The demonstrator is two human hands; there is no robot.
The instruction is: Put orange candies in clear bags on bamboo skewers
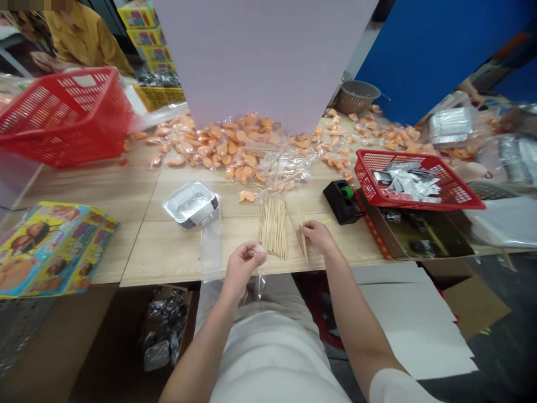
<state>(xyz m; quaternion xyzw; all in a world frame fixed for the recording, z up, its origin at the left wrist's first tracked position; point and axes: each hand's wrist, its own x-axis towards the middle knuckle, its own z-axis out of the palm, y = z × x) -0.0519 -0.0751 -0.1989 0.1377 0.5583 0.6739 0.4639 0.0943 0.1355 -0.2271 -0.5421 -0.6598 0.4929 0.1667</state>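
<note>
My left hand (244, 263) pinches a clear plastic bag (262, 280) that hangs down over the table's front edge. To its right, my right hand (318, 235) is closed on a few thin wooden skewers (304, 247) that point toward me. Between both hands a flat bundle of wooden skewers (274, 226) lies on the table, with a few askew on its right side. Left of the bundle are a strip of clear plastic bags (211, 246) and a stack of foil trays (191, 202). One orange piece (246, 196) sits just behind the bundle.
Wrapped orange pieces (226, 145) heap along the back. A black tape dispenser (342, 201) and a red basket of silver packets (411, 182) stand right. Left are a big red basket (96, 123) and printed boxes (54, 246). Another person (84, 33) sits at the far left.
</note>
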